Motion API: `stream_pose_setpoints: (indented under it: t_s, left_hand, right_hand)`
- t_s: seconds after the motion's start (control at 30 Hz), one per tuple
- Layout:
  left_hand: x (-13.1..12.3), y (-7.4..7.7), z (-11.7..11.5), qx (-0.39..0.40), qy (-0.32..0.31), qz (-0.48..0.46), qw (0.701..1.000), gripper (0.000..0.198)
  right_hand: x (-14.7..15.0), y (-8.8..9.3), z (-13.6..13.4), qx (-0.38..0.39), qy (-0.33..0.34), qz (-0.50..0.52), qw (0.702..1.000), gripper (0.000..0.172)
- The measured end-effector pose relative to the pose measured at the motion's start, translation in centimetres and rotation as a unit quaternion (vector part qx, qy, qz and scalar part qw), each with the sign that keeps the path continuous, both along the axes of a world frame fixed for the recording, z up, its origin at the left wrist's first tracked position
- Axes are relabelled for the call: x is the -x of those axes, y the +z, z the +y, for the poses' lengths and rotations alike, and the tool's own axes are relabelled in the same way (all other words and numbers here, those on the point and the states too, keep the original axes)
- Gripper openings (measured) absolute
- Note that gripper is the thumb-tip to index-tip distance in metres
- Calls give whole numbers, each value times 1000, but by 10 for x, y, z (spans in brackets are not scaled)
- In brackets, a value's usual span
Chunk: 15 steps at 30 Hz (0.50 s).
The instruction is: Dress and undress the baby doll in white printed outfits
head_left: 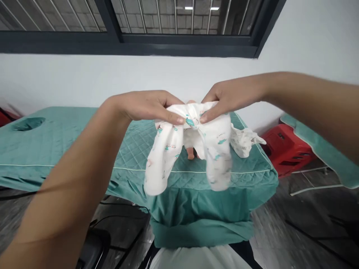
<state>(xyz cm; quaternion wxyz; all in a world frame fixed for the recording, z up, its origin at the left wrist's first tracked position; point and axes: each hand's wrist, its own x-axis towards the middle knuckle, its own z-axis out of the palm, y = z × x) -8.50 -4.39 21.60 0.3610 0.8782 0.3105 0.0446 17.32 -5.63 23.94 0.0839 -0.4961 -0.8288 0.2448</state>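
A pair of white baby pants (165, 158) with small teal and brown prints hangs in front of me, both legs dangling downward. My left hand (155, 106) pinches the waistband on the left side, thumb in front. On the right side, my right hand (224, 99) grips the same waistband, its thumb close to the middle. Behind the pants lies what looks like a baby doll (190, 153), mostly hidden; one small leg shows below in the gap between the pant legs. A crumpled white printed cloth (243, 142) rests to the right of the pants.
A teal quilted cover (75, 149) drapes the massage bed, which has a face hole (28, 124) at the left. Red plastic stools (286, 149) stand at the right, near another teal-covered surface (328, 149). A white wall and barred window (179, 45) are behind.
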Motion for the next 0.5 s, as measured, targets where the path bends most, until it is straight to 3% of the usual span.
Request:
stream_pose_setpoints:
  t_s: [0.13,0.23,0.37,0.5]
  left_hand:
    - [-4,19,-6,-22,19,-59,998,48]
    - [-11,27,-10,-54,20,-69,996,42]
    - [-24,26,-15,-92,43,-106,989,29]
    - [-32,25,-22,-96,75,-159,980,24]
  right_hand:
    - [3,26,-16,14,-18,-27,999,43]
    - [9,33,-31,39,-5,-30,999,48]
    - [11,36,-42,16,-18,38,999,32]
    - [4,41,-47,21,18,74,997,31]
